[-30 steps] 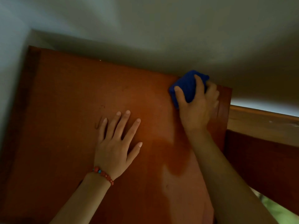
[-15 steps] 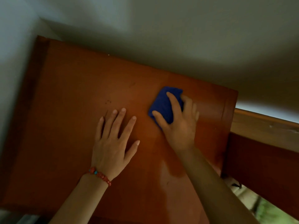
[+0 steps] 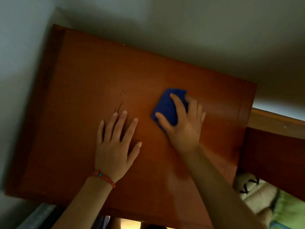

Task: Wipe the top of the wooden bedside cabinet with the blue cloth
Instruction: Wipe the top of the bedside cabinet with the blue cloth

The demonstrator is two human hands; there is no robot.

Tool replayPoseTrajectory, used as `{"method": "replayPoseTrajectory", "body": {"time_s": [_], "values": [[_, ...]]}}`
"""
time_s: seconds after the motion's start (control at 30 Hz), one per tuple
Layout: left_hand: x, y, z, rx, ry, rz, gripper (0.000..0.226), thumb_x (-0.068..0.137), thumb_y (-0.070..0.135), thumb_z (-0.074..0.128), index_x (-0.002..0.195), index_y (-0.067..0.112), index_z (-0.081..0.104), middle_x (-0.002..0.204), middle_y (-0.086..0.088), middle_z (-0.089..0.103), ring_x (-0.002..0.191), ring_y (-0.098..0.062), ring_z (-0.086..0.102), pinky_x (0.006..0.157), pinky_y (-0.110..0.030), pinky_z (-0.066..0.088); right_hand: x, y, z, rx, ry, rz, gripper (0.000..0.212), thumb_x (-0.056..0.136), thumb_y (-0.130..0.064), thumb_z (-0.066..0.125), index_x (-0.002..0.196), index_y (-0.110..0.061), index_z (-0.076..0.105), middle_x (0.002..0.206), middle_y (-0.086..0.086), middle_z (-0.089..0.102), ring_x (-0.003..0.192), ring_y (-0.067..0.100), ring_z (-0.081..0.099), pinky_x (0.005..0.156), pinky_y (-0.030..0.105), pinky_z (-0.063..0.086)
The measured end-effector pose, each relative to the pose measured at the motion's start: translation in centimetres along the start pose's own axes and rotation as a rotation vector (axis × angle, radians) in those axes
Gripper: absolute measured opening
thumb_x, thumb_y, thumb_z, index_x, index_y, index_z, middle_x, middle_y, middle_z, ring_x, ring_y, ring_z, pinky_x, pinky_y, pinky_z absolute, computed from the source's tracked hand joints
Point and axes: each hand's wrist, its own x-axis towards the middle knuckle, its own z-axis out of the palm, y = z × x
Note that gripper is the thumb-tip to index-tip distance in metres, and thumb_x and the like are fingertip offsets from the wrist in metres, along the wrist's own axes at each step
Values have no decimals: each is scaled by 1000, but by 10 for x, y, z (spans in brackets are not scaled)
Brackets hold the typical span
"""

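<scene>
The reddish-brown top of the wooden bedside cabinet (image 3: 92, 76) fills most of the head view. A folded blue cloth (image 3: 166, 106) lies on it right of centre, pressed down under my right hand (image 3: 183, 124), whose thumb and fingers wrap its near and right edges. My left hand (image 3: 115, 146) rests flat on the wood just left of the cloth, fingers spread, holding nothing. A red bead bracelet (image 3: 104, 177) circles the left wrist.
Pale walls (image 3: 181, 27) meet the cabinet at its back and left sides. A wooden bed frame (image 3: 274, 146) adjoins the right edge, with bedding (image 3: 264, 199) below it. A small scratch (image 3: 119, 106) marks the wood near my left fingertips.
My right hand has slid the blue cloth from the back right corner toward the middle of the top. My left hand has stayed flat in place. The camera has shifted.
</scene>
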Motion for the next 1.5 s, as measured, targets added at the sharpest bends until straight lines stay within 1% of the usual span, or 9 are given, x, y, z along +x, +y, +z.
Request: {"method": "replayPoseTrajectory", "body": {"time_s": [0.17, 0.4, 0.5, 0.6, 0.87, 0.97, 1.07, 1.33, 1.5], "values": [[-2, -3, 1, 5, 2, 30, 56, 89, 45, 38, 138, 18, 37, 144, -17, 36, 133, -33, 26, 109, -50, 13, 66, -3, 10, -6, 46, 99, 62, 81, -56, 54, 128, -16, 50, 122, 19, 51, 106, 36, 47, 84, 43, 35], [-29, -12, -8, -18, -22, 77, 56, 90, 47, 34, 137, 16, 35, 143, -19, 36, 132, -33, 25, 107, -51, 15, -79, -15, -5, -30, 2, 71, 59, 84, -61, 42, 125, -19, 47, 117, 17, 49, 99, 27, 40, 80, 44, 40], [-57, -16, -7, -6, -48, 109, 57, 91, 49, 31, 138, 17, 34, 144, -17, 34, 132, -32, 26, 107, -51, 14, -51, -15, -2, -58, 15, 52, 60, 81, -58, 49, 123, -15, 52, 111, 21, 55, 98, 31, 43, 78, 46, 41], [-79, -19, -1, 16, -60, 144, 57, 89, 46, 35, 138, 18, 32, 144, -17, 35, 132, -33, 26, 107, -51, 14, -7, -19, 1, -45, 29, 159, 62, 82, -56, 52, 129, -15, 49, 124, 20, 49, 108, 36, 45, 88, 46, 35], [-87, -21, 5, 23, -19, 163, 55, 89, 43, 37, 138, 18, 34, 144, -17, 36, 131, -33, 27, 107, -50, 12, -151, -45, -4, -43, -2, 166, 60, 81, -60, 45, 124, -19, 47, 115, 17, 51, 95, 25, 39, 75, 41, 41], [-85, -23, 5, 32, -23, 173, 56, 89, 44, 36, 138, 18, 34, 144, -17, 35, 132, -33, 26, 107, -50, 12, -114, -40, -4, -71, 10, 139, 62, 80, -60, 48, 124, -17, 50, 114, 20, 54, 98, 32, 45, 79, 45, 40], [-87, -24, 6, 36, -17, 189, 56, 89, 43, 36, 138, 16, 36, 144, -18, 35, 132, -33, 27, 107, -52, 15, -70, -37, -1, -71, 18, 223, 64, 83, -58, 50, 131, -16, 47, 124, 19, 48, 108, 36, 45, 88, 46, 35], [-121, -30, 3, 0, 16, 172, 55, 88, 41, 38, 136, 14, 36, 141, -20, 39, 130, -32, 27, 105, -52, 17, -209, -61, -4, -33, 30, 236, 58, 80, -58, 48, 122, -19, 48, 111, 20, 55, 93, 24, 39, 74, 39, 39], [-151, -34, 12, 8, 36, 135, 55, 89, 41, 37, 136, 14, 33, 141, -21, 38, 130, -33, 26, 105, -52, 16, -167, -57, 2, -63, 70, 184, 60, 80, -58, 50, 119, -14, 56, 109, 21, 56, 92, 31, 47, 74, 43, 40]]}}
